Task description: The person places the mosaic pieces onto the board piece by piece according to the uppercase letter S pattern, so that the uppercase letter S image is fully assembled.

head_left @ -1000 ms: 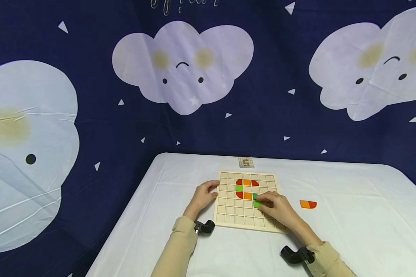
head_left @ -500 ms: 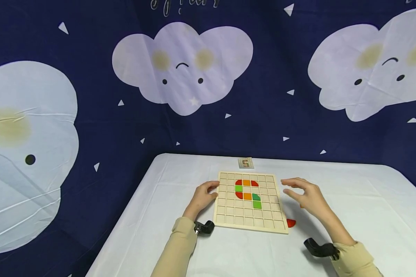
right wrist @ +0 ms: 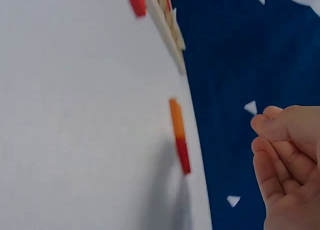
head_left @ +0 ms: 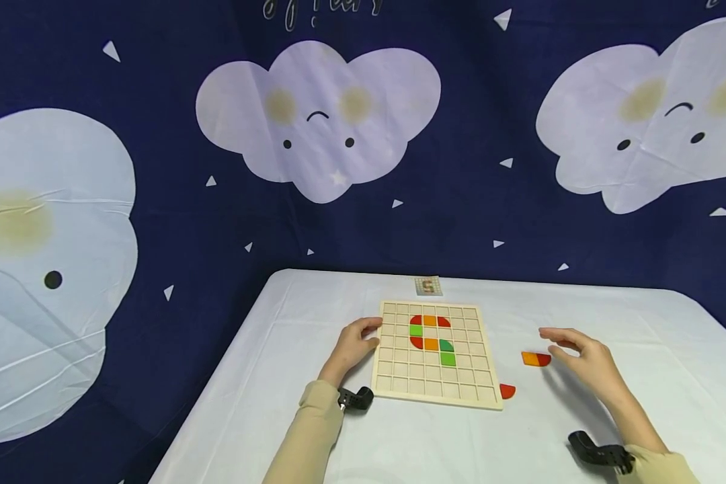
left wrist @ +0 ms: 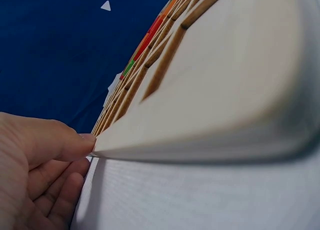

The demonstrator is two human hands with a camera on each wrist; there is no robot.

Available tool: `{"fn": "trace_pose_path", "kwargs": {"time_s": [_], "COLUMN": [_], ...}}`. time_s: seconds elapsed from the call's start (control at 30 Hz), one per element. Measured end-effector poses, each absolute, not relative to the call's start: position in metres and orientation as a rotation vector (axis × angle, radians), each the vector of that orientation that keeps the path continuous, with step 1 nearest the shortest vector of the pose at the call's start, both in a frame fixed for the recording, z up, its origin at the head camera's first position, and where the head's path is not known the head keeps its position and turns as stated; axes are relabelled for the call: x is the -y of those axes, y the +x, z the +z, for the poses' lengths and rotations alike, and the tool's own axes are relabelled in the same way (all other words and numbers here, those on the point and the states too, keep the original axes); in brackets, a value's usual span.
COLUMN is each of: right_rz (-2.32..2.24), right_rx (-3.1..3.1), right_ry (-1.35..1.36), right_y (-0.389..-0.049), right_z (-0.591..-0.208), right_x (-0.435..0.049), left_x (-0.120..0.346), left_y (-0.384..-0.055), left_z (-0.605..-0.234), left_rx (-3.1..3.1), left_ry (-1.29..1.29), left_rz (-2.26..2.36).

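Observation:
My left hand [head_left: 352,346] rests at the left edge of a wooden grid board [head_left: 399,382]. In the left wrist view its thumb [left wrist: 65,140] touches the board's edge, the other fingers loosely bent behind. Red, orange and green tiles lie in the board's cells, among them a light green square [head_left: 448,359] and a dark green rounded tile [head_left: 446,345]. My right hand [head_left: 587,359] hovers over the table with nothing in it, thumb and fingers apart. Close to its fingertips lie an orange tile [head_left: 529,358] and a red rounded tile [head_left: 543,360], side by side.
Another red rounded tile [head_left: 507,391] lies against the board's lower right edge. Behind the board is a small card [head_left: 427,286] with a pattern on a grid. A white cloth [head_left: 629,323] covers the table, and a dark blue curtain with clouds [head_left: 472,215] hangs behind it.
My right hand has let go of the green tiles on the board and moved right, past the board's edge, to the loose orange and red tiles. My left hand has stayed put.

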State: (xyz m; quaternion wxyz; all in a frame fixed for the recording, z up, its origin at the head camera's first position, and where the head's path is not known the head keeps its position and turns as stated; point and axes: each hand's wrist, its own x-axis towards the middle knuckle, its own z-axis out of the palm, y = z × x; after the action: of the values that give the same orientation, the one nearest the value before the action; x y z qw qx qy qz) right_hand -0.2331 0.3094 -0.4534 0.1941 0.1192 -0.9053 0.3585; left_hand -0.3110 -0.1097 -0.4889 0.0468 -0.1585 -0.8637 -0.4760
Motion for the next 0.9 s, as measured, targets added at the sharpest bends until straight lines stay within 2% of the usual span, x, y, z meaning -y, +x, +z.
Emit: {"fn": "trace_pose_path", "kwargs": {"time_s": [0.33, 0.9], "right_rz": [0.929, 0.978], "right_rx": [2.644, 2.628], "right_ry": [0.324, 0.34], "right_y": [-0.238, -0.24], "right_z": [-0.472, -0.491], "right_x": [-0.328, -0.33], "left_x": [0.109, 0.109], "left_y": [-0.309, -0.309], "left_z": [-0.485, -0.488], "left_rx": [2.628, 2.647], "left_ry": [-0.482, -0.476], "left_rz": [-1.459, -1.44]}}
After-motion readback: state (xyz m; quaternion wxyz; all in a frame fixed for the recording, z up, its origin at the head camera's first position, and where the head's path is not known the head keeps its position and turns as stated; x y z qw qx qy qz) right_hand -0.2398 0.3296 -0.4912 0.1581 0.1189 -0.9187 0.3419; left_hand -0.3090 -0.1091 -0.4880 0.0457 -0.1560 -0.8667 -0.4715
